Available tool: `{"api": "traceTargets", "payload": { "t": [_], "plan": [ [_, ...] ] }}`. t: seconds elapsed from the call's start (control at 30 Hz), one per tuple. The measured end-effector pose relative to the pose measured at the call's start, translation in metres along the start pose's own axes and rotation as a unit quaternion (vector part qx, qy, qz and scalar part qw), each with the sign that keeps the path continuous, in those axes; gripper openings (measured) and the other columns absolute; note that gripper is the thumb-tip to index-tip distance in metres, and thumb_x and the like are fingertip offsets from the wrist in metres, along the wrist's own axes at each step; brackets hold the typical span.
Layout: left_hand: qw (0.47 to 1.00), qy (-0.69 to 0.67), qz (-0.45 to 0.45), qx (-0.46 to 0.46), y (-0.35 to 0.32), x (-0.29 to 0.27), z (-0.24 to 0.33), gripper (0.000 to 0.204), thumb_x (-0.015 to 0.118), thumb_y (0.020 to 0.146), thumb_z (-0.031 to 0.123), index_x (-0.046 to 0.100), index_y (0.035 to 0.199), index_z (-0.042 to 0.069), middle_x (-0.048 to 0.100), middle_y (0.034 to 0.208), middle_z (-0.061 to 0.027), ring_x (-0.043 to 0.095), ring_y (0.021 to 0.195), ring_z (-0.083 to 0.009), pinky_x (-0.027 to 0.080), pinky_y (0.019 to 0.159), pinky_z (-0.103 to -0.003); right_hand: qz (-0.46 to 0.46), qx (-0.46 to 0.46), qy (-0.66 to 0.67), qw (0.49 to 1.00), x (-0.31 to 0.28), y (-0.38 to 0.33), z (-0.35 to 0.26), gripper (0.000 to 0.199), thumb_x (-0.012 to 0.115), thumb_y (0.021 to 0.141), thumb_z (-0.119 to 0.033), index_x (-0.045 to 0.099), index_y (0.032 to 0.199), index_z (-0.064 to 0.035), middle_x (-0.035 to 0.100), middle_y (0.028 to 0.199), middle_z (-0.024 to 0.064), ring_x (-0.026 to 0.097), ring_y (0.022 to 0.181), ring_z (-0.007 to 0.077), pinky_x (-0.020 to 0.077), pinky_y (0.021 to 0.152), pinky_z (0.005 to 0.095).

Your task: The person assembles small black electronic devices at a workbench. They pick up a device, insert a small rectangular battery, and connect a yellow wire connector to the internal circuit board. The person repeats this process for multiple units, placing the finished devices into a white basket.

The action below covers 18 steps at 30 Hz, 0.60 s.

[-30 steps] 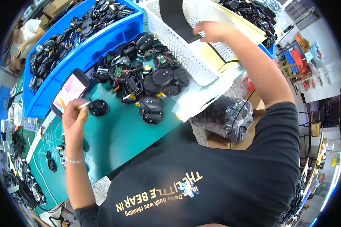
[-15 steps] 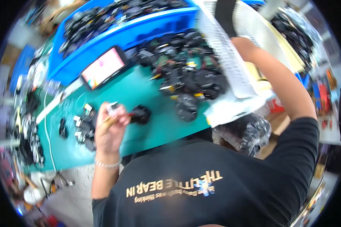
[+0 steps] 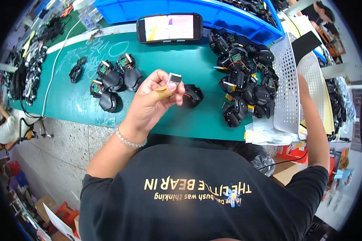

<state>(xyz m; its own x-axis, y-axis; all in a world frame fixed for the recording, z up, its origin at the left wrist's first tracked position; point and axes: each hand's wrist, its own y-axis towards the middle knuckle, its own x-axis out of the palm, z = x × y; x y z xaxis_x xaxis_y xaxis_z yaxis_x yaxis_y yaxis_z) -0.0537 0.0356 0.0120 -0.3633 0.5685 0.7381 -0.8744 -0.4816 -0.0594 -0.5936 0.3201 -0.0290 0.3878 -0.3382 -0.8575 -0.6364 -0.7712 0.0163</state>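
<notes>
My left hand (image 3: 159, 91) is raised over the green table, its thumb wrapped in a tan band. Between thumb and fingers it pinches a small flat battery (image 3: 175, 78), silver with a dark grey face. Red wire runs from beside these fingers to a rounded black housing (image 3: 193, 96) just right of the hand. My right hand (image 3: 303, 83) reaches into a white perforated basket (image 3: 286, 90) at the right, next to a black strip (image 3: 307, 46). Its fingers are hidden there.
Several black housings with circuit boards (image 3: 245, 76) are heaped left of the basket. A smaller group (image 3: 116, 80) lies left of my left hand, beside a small black part (image 3: 77, 70). A phone (image 3: 169, 29) stands before a blue bin (image 3: 140, 11). A white cable (image 3: 60, 64) crosses the left side.
The view has turned and steadied, so the table looks level. My left hand still pinches the battery, now held over the table's middle. My right arm stays at the basket.
</notes>
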Motion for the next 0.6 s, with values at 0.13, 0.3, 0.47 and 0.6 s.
{"api": "traceTargets", "payload": {
  "t": [0.13,0.3,0.47,0.6],
  "plan": [
    [1.000,-0.018,0.001,0.009,-0.003,-0.007,-0.002,0.013,0.057,0.086,0.004,0.046,0.085,0.008,0.059,0.089,-0.0121,0.059,0.074,-0.0172,0.050,0.070,-0.030,0.096,-0.006,-0.099,0.990,-0.002,0.008,-0.007,0.011,0.044,0.091,-0.012,0.049,0.094,-0.0026,0.056,0.075,0.0132,0.058,0.072,0.0277,0.0467,0.069,0.0364],
    [1.000,-0.010,0.008,0.013,-0.004,-0.005,-0.001,0.015,0.058,0.086,0.003,0.043,0.086,0.009,0.060,0.089,-0.0130,0.060,0.075,-0.0184,0.051,0.070,-0.030,0.118,0.084,0.094,0.985,-0.057,0.008,-0.048,0.016,0.044,0.094,-0.014,0.055,0.102,-0.0054,0.056,0.078,0.0045,0.056,0.075,0.0090,0.0464,0.067,0.0196],
    [0.997,0.061,0.050,0.022,-0.007,-0.002,0.001,0.017,0.057,0.087,0.006,0.041,0.085,0.011,0.060,0.088,-0.0128,0.060,0.072,-0.0174,0.049,0.068,-0.029,0.205,-0.059,0.164,0.963,-0.103,-0.024,-0.172,0.023,0.044,0.097,-0.015,0.055,0.114,-0.0034,0.054,0.078,0.0017,0.051,0.073,0.0075,0.0431,0.066,0.0203],
    [0.994,0.091,0.048,0.026,-0.005,0.004,0.001,0.017,0.055,0.087,0.006,0.039,0.086,0.011,0.061,0.086,-0.0130,0.062,0.070,-0.0184,0.050,0.065,-0.029,0.111,-0.144,0.195,0.964,-0.057,-0.072,-0.272,0.023,0.046,0.097,-0.016,0.053,0.110,0.0010,0.049,0.079,0.0031,0.045,0.068,0.0081,0.0378,0.063,0.0196]
  ]
}}
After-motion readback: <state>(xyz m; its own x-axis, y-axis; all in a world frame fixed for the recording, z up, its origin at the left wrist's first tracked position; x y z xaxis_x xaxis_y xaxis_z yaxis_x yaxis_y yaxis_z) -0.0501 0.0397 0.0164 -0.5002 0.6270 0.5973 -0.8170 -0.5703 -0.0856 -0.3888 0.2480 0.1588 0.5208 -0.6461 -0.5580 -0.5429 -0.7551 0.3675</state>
